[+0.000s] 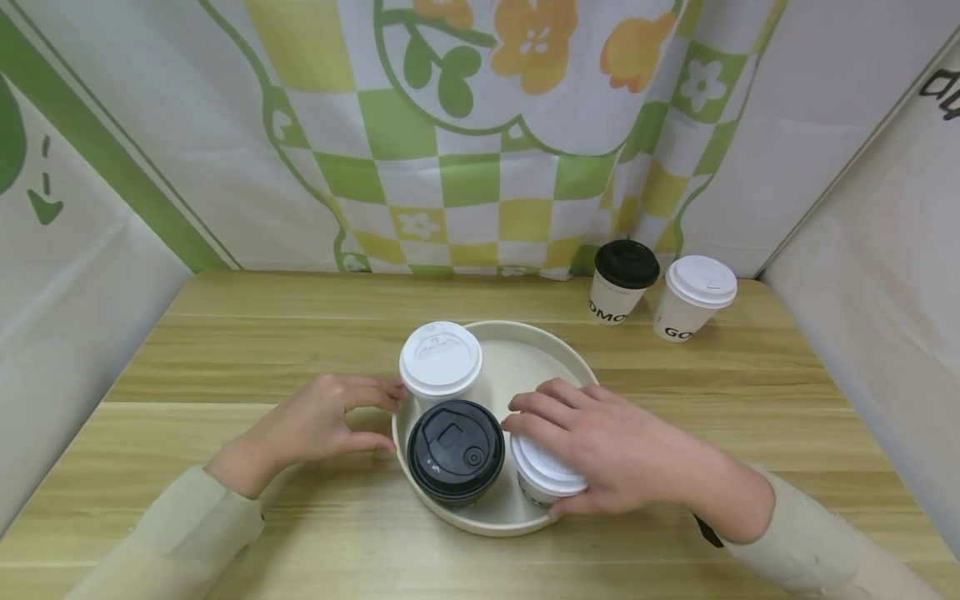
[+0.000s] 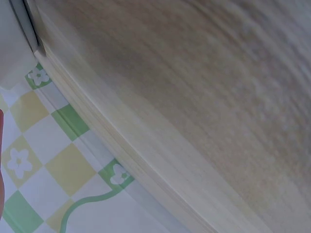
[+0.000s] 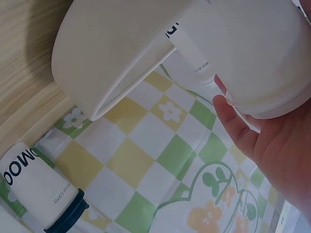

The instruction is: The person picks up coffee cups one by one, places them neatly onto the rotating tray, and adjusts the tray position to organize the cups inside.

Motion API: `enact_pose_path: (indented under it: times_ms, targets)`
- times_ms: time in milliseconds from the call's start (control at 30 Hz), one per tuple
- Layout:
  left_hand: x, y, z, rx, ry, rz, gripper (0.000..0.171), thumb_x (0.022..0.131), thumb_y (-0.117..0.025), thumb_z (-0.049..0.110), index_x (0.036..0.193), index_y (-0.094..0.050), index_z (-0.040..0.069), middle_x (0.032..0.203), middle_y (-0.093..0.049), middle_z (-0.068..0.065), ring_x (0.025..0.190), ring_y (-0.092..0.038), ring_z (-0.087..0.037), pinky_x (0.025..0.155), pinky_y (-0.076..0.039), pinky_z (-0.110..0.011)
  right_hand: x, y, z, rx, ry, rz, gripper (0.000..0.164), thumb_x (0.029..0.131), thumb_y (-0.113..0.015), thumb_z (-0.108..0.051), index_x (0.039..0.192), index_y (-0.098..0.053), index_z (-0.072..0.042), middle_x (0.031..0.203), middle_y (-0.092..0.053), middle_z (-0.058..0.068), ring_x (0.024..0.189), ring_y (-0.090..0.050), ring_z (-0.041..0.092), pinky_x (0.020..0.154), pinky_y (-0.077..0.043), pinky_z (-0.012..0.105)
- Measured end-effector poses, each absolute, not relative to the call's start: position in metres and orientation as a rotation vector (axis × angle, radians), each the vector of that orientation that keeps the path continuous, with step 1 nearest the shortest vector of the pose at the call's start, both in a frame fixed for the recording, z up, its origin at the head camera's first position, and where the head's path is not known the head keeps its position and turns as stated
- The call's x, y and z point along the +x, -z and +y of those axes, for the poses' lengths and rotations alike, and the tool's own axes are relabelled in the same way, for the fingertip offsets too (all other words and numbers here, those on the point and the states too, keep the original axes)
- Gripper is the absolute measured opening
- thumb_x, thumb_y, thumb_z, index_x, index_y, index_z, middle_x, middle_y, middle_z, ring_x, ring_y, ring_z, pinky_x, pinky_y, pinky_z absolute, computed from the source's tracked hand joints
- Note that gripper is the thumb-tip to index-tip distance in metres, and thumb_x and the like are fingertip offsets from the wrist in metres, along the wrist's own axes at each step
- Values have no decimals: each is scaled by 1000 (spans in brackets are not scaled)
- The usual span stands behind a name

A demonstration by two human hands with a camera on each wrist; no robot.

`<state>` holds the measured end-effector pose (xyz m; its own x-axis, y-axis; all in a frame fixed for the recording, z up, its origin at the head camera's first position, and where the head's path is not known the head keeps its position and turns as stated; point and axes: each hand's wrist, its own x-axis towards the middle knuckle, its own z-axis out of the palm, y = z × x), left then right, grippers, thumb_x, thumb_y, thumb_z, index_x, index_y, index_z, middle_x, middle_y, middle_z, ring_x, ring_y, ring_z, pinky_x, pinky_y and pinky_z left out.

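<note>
A round cream tray (image 1: 558, 343) on the wooden table carries three lidded paper cups. My right hand (image 1: 600, 446) reaches over the white-lidded cup (image 1: 543, 471) at the tray's right side and grips it, fingers across the lid. From below, the right wrist view has that cup (image 3: 262, 58) within the hand (image 3: 279, 150). Beside it stands a cup with a black lid (image 1: 456, 450); behind that is another white-lidded cup (image 1: 441, 360). My left hand (image 1: 326, 425) is at the tray's left rim, thumb and fingers apart, fingertips close to the rear white-lidded cup.
Two more paper cups stand at the table's back right: one black-lidded (image 1: 621, 279), one white-lidded (image 1: 692, 296). A checkered, flowered curtain (image 1: 465, 183) hangs along the table's back edge. Pale fabric walls (image 1: 90, 250) flank both sides.
</note>
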<state>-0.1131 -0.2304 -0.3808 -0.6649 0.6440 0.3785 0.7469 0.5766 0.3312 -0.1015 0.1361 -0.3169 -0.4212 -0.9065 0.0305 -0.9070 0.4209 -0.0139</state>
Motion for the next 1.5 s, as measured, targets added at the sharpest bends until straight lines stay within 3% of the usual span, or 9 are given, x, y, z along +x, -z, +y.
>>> enact_pose_path:
  times_ms: [300,533,700,800,933,1033,1167,1367,1500]
  targets:
    - [-113,384,-230,-1160,699,-2570,41,64,-91,34,96,-76,15,111,-76,-3,105,-72,-24,89,-62,-42,-102,315,139,1704,-27,-2596,109,69,-46,-92,152,-36,-22,150,-45,1,133,-43,21,90,-55,44]
    - [-112,384,-231,-1159,717,-2580,42,63,-91,34,96,-76,14,112,-76,-3,107,-72,-25,90,-61,-41,-105,313,143,1678,-82,-2524,104,74,-55,-84,155,-32,-22,154,-43,3,140,-40,28,91,-56,49]
    - [-113,385,-232,-1172,719,-2569,42,63,-91,35,96,-76,14,111,-76,-4,106,-72,-25,90,-61,-41,-109,309,147,1656,-64,-2493,101,79,-54,-81,158,-25,-25,163,-30,4,151,-25,36,103,-51,54]
    - [-113,385,-232,-1179,715,-2564,42,63,-91,35,96,-75,13,111,-76,-4,106,-72,-25,90,-62,-41,-112,307,150,1638,-69,-2476,96,83,-37,-85,159,-20,-29,167,-19,5,154,-12,39,111,-42,62]
    - [-114,385,-232,-1184,711,-2560,41,63,-91,35,96,-75,14,111,-76,-3,106,-72,-25,90,-62,-40,-115,302,154,1572,-98,-2481,95,81,-15,-90,158,-21,-35,169,-8,5,154,5,42,114,-24,75]
    - [-114,384,-232,-1187,710,-2556,41,63,-91,35,95,-75,14,110,-76,-3,106,-72,-25,90,-62,-40,-118,298,157,1489,-98,-2502,99,77,-8,-92,158,-22,-37,169,-3,6,153,13,44,115,-9,80]
    - [-114,384,-231,-1190,718,-2550,41,63,-91,35,95,-76,14,110,-76,-3,106,-72,-25,90,-61,-40,-123,294,162,1373,-59,-2530,106,72,-2,-95,158,-19,-36,169,2,7,151,18,47,117,8,76]
    - [-114,384,-231,-1188,717,-2546,41,63,-91,34,95,-76,13,110,-76,-3,105,-72,-25,90,-61,-41,-137,292,171,1230,-15,-2592,111,67,-10,-99,158,-17,-38,169,9,4,150,23,45,112,6,82]
    - [-114,383,-231,-1186,709,-2536,41,62,-92,33,95,-76,13,109,-76,-2,105,-72,-24,92,-60,-36,-151,292,182,1131,14,-2660,111,68,-34,-98,159,-12,-39,169,12,3,150,26,41,108,-2,86]
